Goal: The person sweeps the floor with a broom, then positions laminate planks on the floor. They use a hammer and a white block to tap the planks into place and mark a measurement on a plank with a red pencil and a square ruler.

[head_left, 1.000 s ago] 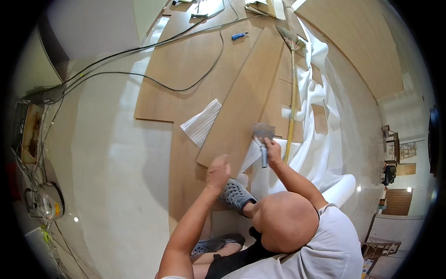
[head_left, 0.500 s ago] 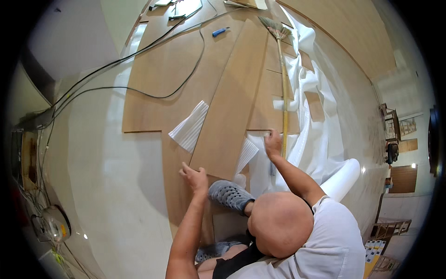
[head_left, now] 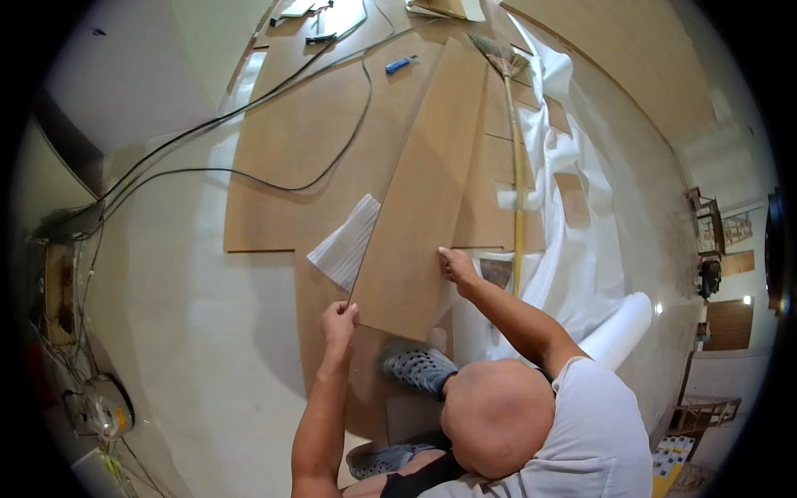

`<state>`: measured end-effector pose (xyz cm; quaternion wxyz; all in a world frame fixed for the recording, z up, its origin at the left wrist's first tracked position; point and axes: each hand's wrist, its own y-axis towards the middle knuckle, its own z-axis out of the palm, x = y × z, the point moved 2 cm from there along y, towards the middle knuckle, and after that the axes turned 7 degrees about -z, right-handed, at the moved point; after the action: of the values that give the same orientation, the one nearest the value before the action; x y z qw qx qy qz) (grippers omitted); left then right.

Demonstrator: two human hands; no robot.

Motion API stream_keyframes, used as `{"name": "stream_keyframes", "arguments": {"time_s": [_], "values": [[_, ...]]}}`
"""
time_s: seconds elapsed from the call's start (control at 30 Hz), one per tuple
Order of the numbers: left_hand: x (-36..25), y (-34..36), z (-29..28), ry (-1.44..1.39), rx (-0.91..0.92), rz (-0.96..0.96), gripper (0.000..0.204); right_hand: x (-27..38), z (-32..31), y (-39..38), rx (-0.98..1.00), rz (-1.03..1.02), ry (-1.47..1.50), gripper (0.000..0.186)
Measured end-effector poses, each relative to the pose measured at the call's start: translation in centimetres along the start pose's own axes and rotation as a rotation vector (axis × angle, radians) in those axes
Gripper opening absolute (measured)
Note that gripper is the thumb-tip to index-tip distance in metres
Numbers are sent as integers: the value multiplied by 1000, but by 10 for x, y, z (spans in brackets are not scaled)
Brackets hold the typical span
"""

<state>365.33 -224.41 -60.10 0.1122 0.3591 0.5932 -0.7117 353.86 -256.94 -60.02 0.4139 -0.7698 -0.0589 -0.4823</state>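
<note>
A long wood-coloured floor plank (head_left: 423, 174) slants away from me, its near end seemingly raised a little off the boards below. My left hand (head_left: 339, 322) is closed on its near left corner, thumb along the edge. On the plank's right edge, farther up, my right hand (head_left: 457, 267) grips with the thumb on top; its other fingers are partly hidden. A white ribbed foam strip (head_left: 344, 245) sticks out from under the left edge. Laid floorboards (head_left: 290, 216) spread beneath and to the left. My grey perforated shoe (head_left: 419, 365) rests close to the plank's near end.
A broom (head_left: 516, 158) lies lengthwise right of the plank, beside crumpled white underlay sheeting (head_left: 548, 199) that ends in a roll (head_left: 618, 332). Black cables (head_left: 249, 173) cross the boards at left. A blue utility knife (head_left: 400, 65) lies at the far side.
My right hand has moved left onto the plank's right edge. My left hand has closed on the near corner. The plank's near end has shifted slightly, covering the right-hand foam strip.
</note>
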Motion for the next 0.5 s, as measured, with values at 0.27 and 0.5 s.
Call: {"name": "stream_keyframes", "arguments": {"time_s": [0.27,0.5], "values": [[-58,-66,-83,-82,181,-70,11,66,25,25,461,-97,431,58],[-90,-144,-129,396,169,134,34,140,13,150,290,-120,553,47]]}}
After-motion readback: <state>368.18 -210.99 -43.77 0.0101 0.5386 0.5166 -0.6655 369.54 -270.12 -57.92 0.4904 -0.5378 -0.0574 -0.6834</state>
